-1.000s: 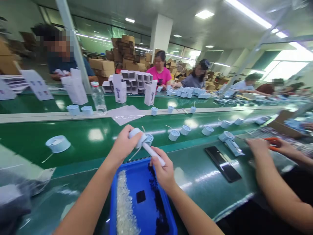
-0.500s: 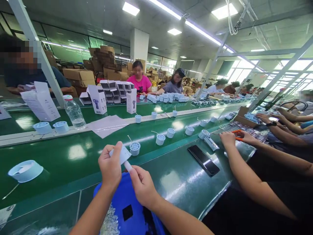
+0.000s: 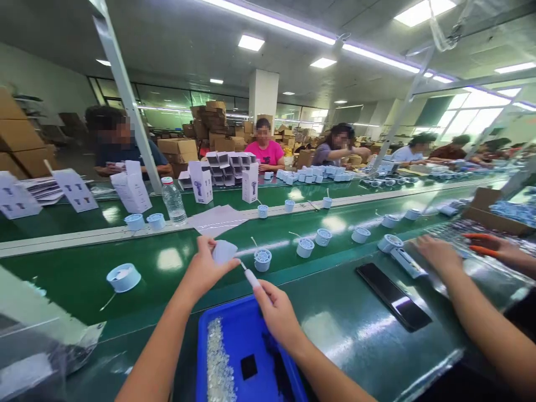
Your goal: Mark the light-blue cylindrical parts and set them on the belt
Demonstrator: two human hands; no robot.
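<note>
My left hand point(image 3: 206, 269) is closed on a pale blue rounded plastic housing point(image 3: 224, 252), held above the green belt. In my right hand point(image 3: 277, 312) is a slim white handle point(image 3: 252, 277), pinched between thumb and fingers. A thin light tip or wire runs from its upper end toward the left thumb; I cannot tell whether it touches the housing. Beneath both hands lies a blue tray point(image 3: 260, 314) with small clear pieces point(image 3: 220, 357) along its left side. A black square point(image 3: 248, 367) and dark strips are also in it. One round blue part point(image 3: 262, 259) stands just beyond my hands.
Several round blue parts with wires sit along the green belt point(image 3: 167, 285). A black phone point(image 3: 393, 296) lies to the right, near a co-worker's hand point(image 3: 439, 254); another hand there holds orange-handled pliers point(image 3: 483, 244). Across are a water bottle point(image 3: 173, 204), white boxes point(image 3: 201, 182) and seated people.
The view has swung left, so things appear farther right. My hands have drawn apart a little, and a thin tip now shows between the white handle and the left thumb.
</note>
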